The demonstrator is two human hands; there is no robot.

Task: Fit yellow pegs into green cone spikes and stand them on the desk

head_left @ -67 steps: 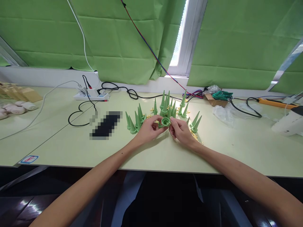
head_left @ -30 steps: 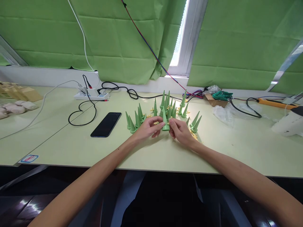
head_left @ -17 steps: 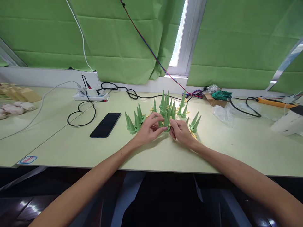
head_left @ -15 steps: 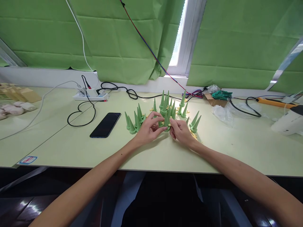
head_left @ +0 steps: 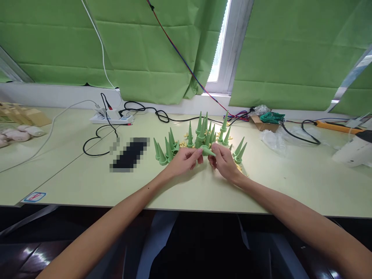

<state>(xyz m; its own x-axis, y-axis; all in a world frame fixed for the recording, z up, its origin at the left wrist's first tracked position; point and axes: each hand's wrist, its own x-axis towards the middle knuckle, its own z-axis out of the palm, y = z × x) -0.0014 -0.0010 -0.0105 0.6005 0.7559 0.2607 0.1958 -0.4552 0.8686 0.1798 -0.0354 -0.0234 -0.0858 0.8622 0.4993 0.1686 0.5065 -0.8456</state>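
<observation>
A green cone [head_left: 208,151] lies tilted on its side between my two hands, its tip pointing right. My left hand [head_left: 188,159] pinches its wide end. Closed around its pointed end are the fingers of my right hand [head_left: 223,159]. Behind the hands several green cones [head_left: 201,133] stand upright in a cluster, with small yellow pieces [head_left: 183,144] among them. Another group of green cones [head_left: 162,157] stands to the left of my left hand. To the right of my right hand are more green cones [head_left: 239,151], beside yellow pieces.
A dark, pixelated flat object [head_left: 130,154] lies on the table [head_left: 116,190] at left. Behind it are a white power strip [head_left: 112,118] and black cables. At right are an open cardboard box [head_left: 264,124], clear plastic [head_left: 273,141] and a white device [head_left: 354,151].
The cone between my hands has turned from upright to lying sideways. My left fingers have drawn down and closed together; my right hand has shifted slightly right.
</observation>
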